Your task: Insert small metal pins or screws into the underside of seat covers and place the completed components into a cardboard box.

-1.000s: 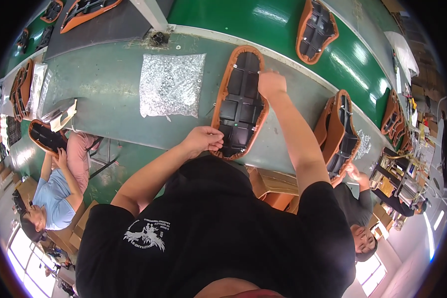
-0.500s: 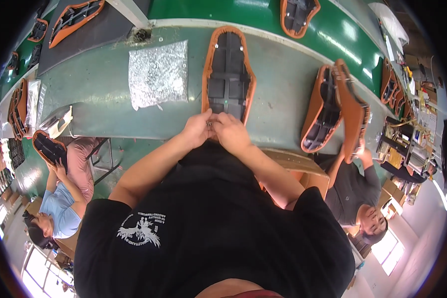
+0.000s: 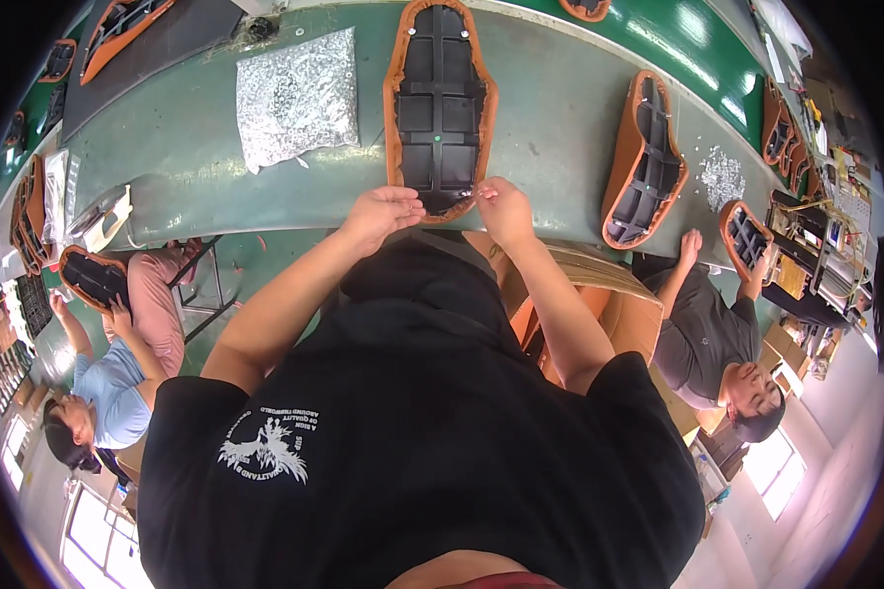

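Observation:
An upturned seat (image 3: 440,98), with a black ribbed plastic base and an orange cover wrapped over its rim, lies lengthwise on the green table (image 3: 550,128) straight in front of me. Both hands are at its near end. My left hand (image 3: 383,214) has its fingers curled against the orange rim at the near left corner. My right hand (image 3: 502,208) pinches the rim at the near right corner with its fingertips. Whether either hand also holds some small part is hidden.
A clear bag of small silver parts (image 3: 298,93) lies left of the seat. Another orange-rimmed seat (image 3: 645,162) lies to the right, with a co-worker (image 3: 717,334) seated there. On the left, another person (image 3: 118,363) holds a seat (image 3: 93,277). A cardboard box (image 3: 619,304) stands below the table.
My right hand has come back from the seat's far end to its near end beside my left hand. The seat now lies straight ahead instead of at a slant.

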{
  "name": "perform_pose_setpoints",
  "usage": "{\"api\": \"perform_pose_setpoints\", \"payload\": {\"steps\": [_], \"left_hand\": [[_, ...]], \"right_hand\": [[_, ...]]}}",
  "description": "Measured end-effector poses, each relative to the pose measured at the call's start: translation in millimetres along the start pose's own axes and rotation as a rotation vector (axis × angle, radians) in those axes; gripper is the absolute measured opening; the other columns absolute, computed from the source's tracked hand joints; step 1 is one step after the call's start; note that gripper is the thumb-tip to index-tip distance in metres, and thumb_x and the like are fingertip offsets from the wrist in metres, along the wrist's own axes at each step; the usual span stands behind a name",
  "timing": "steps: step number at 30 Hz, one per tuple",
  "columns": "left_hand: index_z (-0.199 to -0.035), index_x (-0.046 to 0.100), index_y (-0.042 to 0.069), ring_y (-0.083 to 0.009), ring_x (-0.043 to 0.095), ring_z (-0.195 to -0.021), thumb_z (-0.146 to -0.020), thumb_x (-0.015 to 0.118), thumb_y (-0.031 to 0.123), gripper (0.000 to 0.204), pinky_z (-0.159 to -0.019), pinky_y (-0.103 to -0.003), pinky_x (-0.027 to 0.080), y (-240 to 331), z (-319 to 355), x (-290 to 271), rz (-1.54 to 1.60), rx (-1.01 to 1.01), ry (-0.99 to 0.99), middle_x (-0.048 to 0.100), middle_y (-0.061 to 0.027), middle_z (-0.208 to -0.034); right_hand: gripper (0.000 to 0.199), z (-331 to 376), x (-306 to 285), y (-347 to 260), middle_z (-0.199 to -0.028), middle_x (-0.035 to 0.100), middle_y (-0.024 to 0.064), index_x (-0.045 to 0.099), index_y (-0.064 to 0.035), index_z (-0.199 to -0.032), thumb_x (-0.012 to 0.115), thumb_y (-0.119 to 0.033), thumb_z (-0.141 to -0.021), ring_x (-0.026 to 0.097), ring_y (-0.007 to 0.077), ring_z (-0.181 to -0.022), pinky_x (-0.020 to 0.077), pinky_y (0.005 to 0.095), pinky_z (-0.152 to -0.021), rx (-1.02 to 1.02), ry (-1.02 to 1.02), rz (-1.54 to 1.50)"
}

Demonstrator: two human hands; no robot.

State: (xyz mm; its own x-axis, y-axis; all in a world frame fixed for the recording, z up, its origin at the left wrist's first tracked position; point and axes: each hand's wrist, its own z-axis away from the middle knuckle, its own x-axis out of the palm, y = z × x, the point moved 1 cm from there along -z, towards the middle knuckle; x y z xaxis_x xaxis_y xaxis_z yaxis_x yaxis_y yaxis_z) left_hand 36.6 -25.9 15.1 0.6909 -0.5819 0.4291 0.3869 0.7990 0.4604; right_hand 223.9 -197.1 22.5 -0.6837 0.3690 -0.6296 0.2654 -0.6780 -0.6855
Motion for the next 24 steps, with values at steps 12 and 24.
{"api": "perform_pose_setpoints", "payload": {"steps": [12, 24], "left_hand": [[-0.104, 0.066, 0.004, -0.0094, 0.062, -0.071, -0.096, 0.073, 0.022, 0.021, -0.063, -0.025, 0.052, -21.5, 1.8, -16.9, -0.079, -0.081, 0.159, 0.066, -0.0007, -0.083], [-0.123, 0.058, -0.012, -0.0254, 0.070, -0.099, -0.099, 0.060, 0.004, 0.029, -0.089, -0.034, 0.060, -31.8, -1.4, -22.6, 0.016, 0.046, 0.053, 0.065, -0.0169, -0.112]], "right_hand": [[0.011, -11.3, 19.6, 0.0, -0.098, 0.069, 0.0180, 0.070, -0.0030, -0.093, 0.068, -0.007, -0.083, 0.067, 0.0375, -0.093, 0.0555, 0.0462, -0.084, -0.331, -0.068, 0.326], [0.010, -10.0, 4.2, -12.9, -0.109, 0.063, 0.0125, 0.068, -0.0052, -0.088, 0.060, -0.010, -0.087, 0.067, 0.0312, -0.101, 0.0577, 0.0414, -0.085, -0.775, -0.308, 0.769]]}}
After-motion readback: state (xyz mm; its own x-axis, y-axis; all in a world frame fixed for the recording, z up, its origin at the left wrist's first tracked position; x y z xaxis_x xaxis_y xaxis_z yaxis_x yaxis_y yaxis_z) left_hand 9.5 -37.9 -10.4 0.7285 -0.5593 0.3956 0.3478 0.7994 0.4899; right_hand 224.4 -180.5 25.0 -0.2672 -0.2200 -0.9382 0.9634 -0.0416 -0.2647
